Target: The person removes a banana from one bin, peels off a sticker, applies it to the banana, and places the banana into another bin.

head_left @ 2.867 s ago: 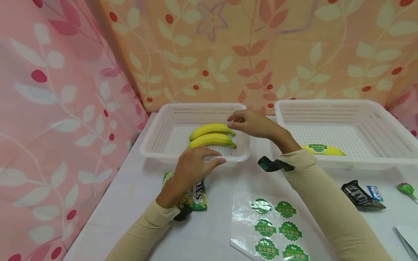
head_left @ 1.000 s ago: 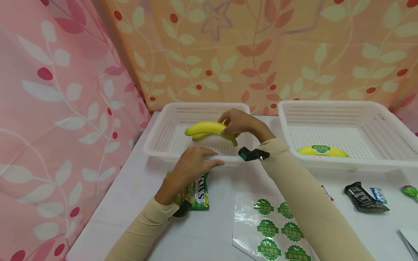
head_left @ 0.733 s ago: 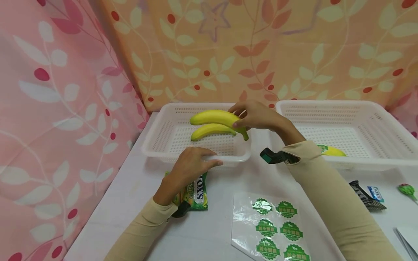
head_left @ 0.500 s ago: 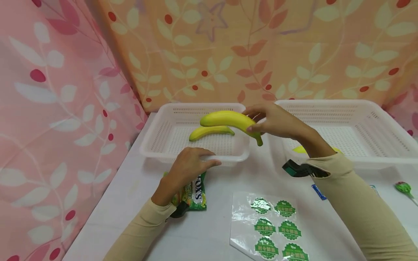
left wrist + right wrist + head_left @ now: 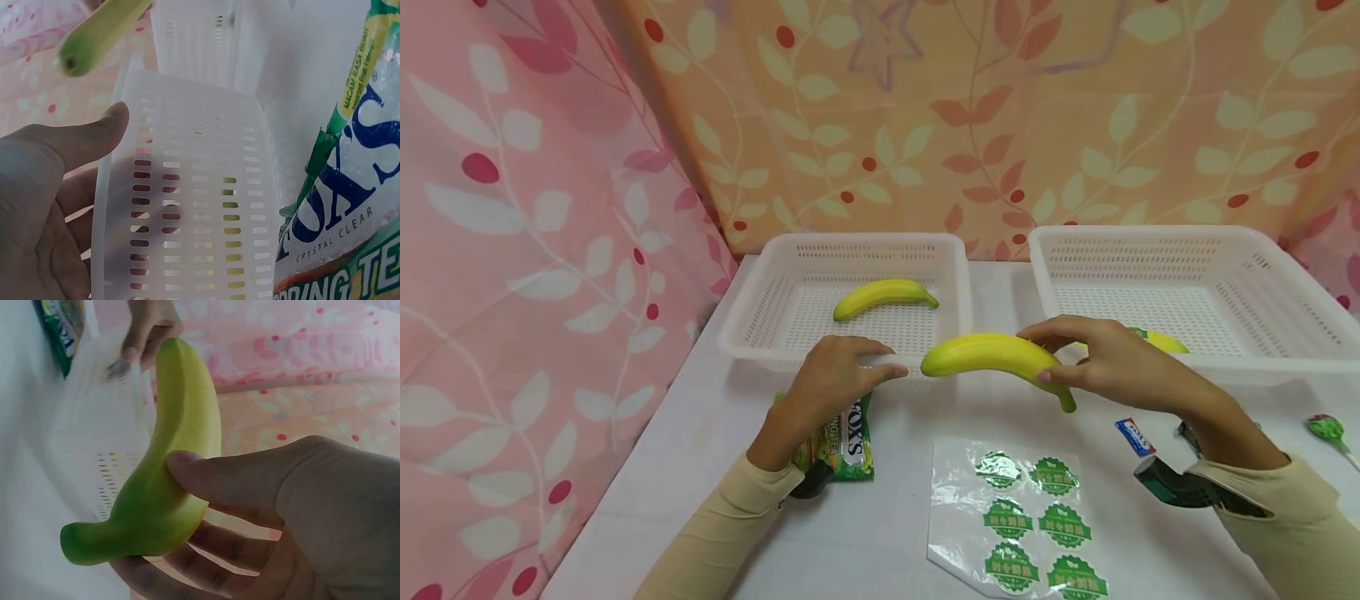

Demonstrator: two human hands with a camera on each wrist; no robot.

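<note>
My right hand [image 5: 1112,362] holds a yellow banana [image 5: 985,354] near its stem end, thumb on one side and fingers on the other. The banana is in the air in front of the gap between the two baskets; the right wrist view shows its greenish stem. My left hand [image 5: 835,379] grips the front rim of the left white plastic basket [image 5: 745,333], its fingers partly hidden behind the wall [image 5: 200,250] in the left wrist view. A second banana [image 5: 883,297] lies in that basket. A labelled banana [image 5: 1167,342] in the right white basket [image 5: 1292,367] is partly covered by my right hand.
A green Fox's candy bag [image 5: 853,442] lies under my left wrist. A sheet of round green stickers [image 5: 955,500] is at the front middle. A small blue packet [image 5: 1135,437] and a green lollipop [image 5: 1326,427] lie on the right. Curtains [image 5: 880,125] hang behind.
My right hand took a banana from the left basket, lifted it, and carried it right and toward the front. The left hand stays at the left basket's front rim.
</note>
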